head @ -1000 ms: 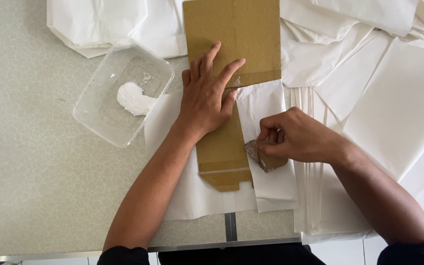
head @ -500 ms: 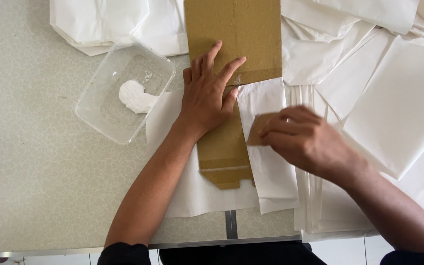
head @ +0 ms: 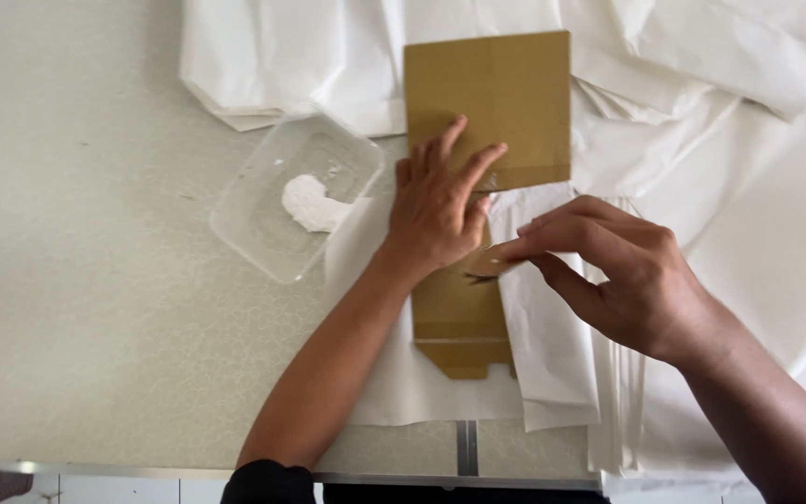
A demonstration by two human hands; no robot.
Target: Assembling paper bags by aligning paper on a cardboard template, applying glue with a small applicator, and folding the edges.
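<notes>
My left hand (head: 440,210) lies flat with fingers spread on a long brown cardboard template (head: 492,103), pressing it onto a white paper sheet (head: 403,383). My right hand (head: 622,275) pinches a small brown cardboard scrap (head: 489,266) between thumb and fingertips, right beside my left thumb. The scrap touches the edge of a white paper flap (head: 548,345) folded over the template's right side. The template's lower end (head: 459,350) sticks out below my left hand.
A clear plastic tub (head: 296,196) with a blob of white paste (head: 310,203) sits left of the template. Stacks of white paper sheets (head: 739,140) cover the top and right. The speckled table (head: 95,280) has its front edge at the bottom.
My right hand has moved up and to the left along the paper flap with the scrap, ending next to my left thumb. My left hand has stayed pressed on the template.
</notes>
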